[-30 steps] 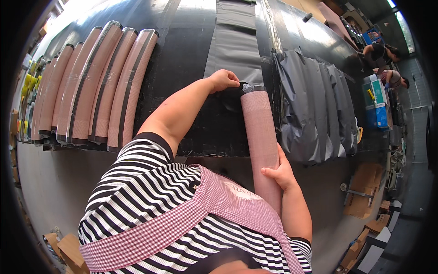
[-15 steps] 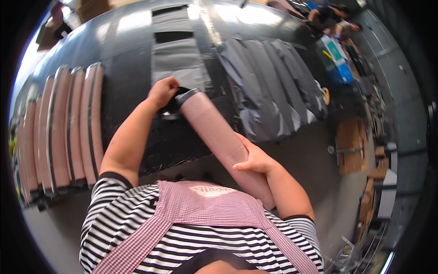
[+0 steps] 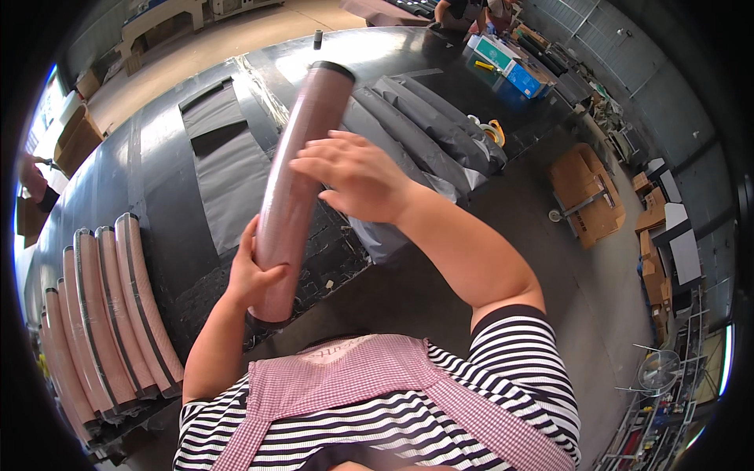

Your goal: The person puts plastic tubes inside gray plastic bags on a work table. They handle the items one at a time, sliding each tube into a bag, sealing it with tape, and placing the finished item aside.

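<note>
Pinkish-brown roll (image 3: 294, 184) with black end caps is up off the black table (image 3: 157, 188), tilted so its top end leans away from the person. Left hand (image 3: 253, 275) is wrapped around it near the bottom end, fingers curled tight on it. Right hand (image 3: 357, 174) sits just beside the middle of the roll with fingers spread loose, not gripping; can't tell if it's actually touching. More finished rolls (image 3: 102, 314) lie side by side on the left of the table, grey folded sheets (image 3: 432, 125) on the right, and cardboard boxes (image 3: 585, 196) on the floor beyond.
</note>
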A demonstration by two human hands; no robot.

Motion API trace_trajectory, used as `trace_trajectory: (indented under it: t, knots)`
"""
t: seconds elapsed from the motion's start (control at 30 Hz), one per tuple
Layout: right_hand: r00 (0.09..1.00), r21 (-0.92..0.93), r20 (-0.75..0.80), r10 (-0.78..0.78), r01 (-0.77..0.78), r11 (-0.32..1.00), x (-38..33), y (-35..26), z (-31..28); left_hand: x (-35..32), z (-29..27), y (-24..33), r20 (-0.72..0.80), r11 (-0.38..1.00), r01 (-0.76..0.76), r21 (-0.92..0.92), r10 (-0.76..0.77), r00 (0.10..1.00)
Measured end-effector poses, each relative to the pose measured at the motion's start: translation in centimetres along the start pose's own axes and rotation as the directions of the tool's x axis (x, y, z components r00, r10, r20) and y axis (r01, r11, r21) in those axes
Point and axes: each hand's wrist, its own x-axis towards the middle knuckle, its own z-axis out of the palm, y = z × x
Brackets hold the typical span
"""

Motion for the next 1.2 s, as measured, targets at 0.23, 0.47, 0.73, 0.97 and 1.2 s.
trace_trajectory:
  t: [0.23,0.47,0.73,0.97,1.2]
  knots:
    - [0.149,0.361,-0.474,0.868,-0.866,0.346,-28.9,20.9,-4.7,3.6,-0.6,-2.8,-0.208,0.900,0.134,-0.415,-0.237,0.949]
    - [-0.296,0.513,-0.319,0.901,-0.853,-0.098,-43.9,40.1,-4.3,6.8,2.5,-5.9,-0.505,0.917,0.266,-0.297,-0.387,0.771]
    - [-0.459,0.457,0.082,0.885,-0.771,-0.443,-43.7,54.6,0.8,5.5,3.1,-6.4,-0.513,0.923,0.287,-0.256,-0.381,0.769]
    - [-0.562,0.542,0.010,0.827,-0.692,-0.477,-44.0,56.8,2.7,6.5,4.8,-4.9,-0.519,0.898,0.310,-0.312,-0.434,0.737]
    - [-0.567,0.851,-0.166,0.807,-0.495,-0.172,-44.6,52.0,-3.7,7.2,3.2,-7.4,-0.485,0.909,0.385,-0.160,-0.412,0.771]
